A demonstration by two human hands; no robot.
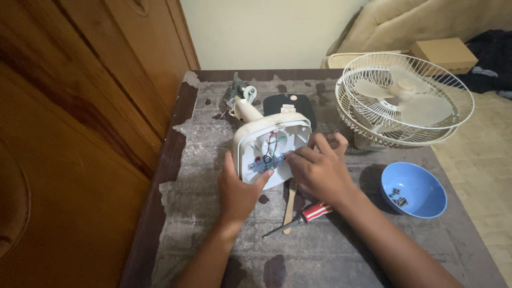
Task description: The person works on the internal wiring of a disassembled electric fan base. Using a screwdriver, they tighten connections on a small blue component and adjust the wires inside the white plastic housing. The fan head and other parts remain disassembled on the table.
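A worn grey table (330,250) with peeling paint carries everything here. Well beyond the right hand's fingertips, at the far right corner, stands a white fan guard (405,101) with the pale blades inside it. Directly under and between the fingers of both hands lies the cream fan base (269,146), turned on its side so its open underside faces the camera, with red, green and white wires and a small blue part showing inside. Its neck points away from the fingers, toward a small grey motor part (241,93) at the far edge of the table, and a dark flat plate (290,104) lies just behind the base.

The left hand (240,189) cups the near left rim of the base, thumb up along the edge and fingers curled onto the open face. The right hand (317,168) is half closed, its fingertips pinched narrow on the small parts inside the opening; what they pinch is too small to tell.

Off to the right of the right wrist sits a blue bowl (421,205) holding a few dark screws (397,197). Just below the right palm lie a screwdriver (301,217) with a red and white handle and a thin wooden stick (289,205), touching each other.
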